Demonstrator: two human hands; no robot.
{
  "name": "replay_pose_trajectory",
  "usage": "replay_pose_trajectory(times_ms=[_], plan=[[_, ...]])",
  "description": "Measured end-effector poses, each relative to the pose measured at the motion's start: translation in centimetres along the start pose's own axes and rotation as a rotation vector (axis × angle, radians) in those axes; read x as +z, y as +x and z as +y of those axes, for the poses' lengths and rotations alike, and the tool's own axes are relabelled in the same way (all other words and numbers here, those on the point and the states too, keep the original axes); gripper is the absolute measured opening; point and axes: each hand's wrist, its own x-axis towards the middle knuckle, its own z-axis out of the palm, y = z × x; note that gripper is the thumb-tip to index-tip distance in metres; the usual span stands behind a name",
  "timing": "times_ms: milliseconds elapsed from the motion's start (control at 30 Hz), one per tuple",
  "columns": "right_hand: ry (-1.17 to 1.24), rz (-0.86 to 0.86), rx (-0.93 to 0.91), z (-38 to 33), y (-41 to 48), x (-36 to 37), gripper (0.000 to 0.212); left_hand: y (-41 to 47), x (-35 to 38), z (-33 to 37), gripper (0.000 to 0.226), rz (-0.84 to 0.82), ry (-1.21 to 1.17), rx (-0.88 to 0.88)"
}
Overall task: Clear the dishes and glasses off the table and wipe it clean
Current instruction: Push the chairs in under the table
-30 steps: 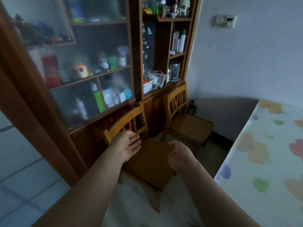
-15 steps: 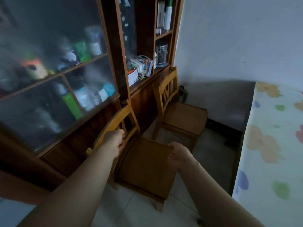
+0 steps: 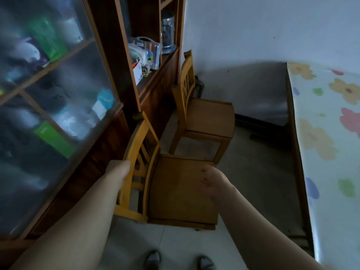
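Note:
The table (image 3: 329, 145) runs along the right edge under a glossy cloth printed with flowers; the part in view carries no dishes or glasses. A small wooden chair (image 3: 175, 193) stands in front of me, its back toward the cabinet. My left hand (image 3: 119, 169) grips the chair's top back rail, fingers hidden behind it. My right hand (image 3: 211, 179) holds the seat at its right front edge, fingers curled.
A second wooden chair (image 3: 206, 117) stands just beyond the first, near the wall. A tall wooden cabinet (image 3: 124, 61) with glass doors and cluttered open shelves fills the left. My feet (image 3: 153, 259) stand on the tiled floor between cabinet and table.
My left hand went from resting open on the chair back to gripping its rail. The view dropped and closed in, and the chair has shifted toward the cabinet.

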Motion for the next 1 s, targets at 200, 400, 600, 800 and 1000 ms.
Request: replay_pose_trajectory(times_ms=[200, 400, 600, 800, 1000], plan=[[-0.024, 0.041, 0.038, 1.3, 2.2, 2.6, 0.017, 3.5, -1.0, -1.2, 0.041, -0.16, 0.053, -0.074], [0.074, 0.069, 0.092, 2.3, 4.0, 2.4, 0.012, 5.5, 0.5, -0.6, 0.043, -0.212, 0.087, -0.117], [0.2, 0.093, 0.095, 2.8, 4.5, 1.4, 0.016, 4.5, 1.2, 0.5, 0.047, -0.264, 0.123, -0.147], [0.389, 0.016, 0.096, 2.7, 3.5, -1.1, 0.013, 0.0, 4.3, 2.6, 0.017, -0.341, 0.211, -0.094], [0.298, -0.003, 0.025, 1.8, 2.4, -5.2, 0.025, -4.5, 9.8, 4.9, 0.029, -0.449, 0.304, 0.021]])
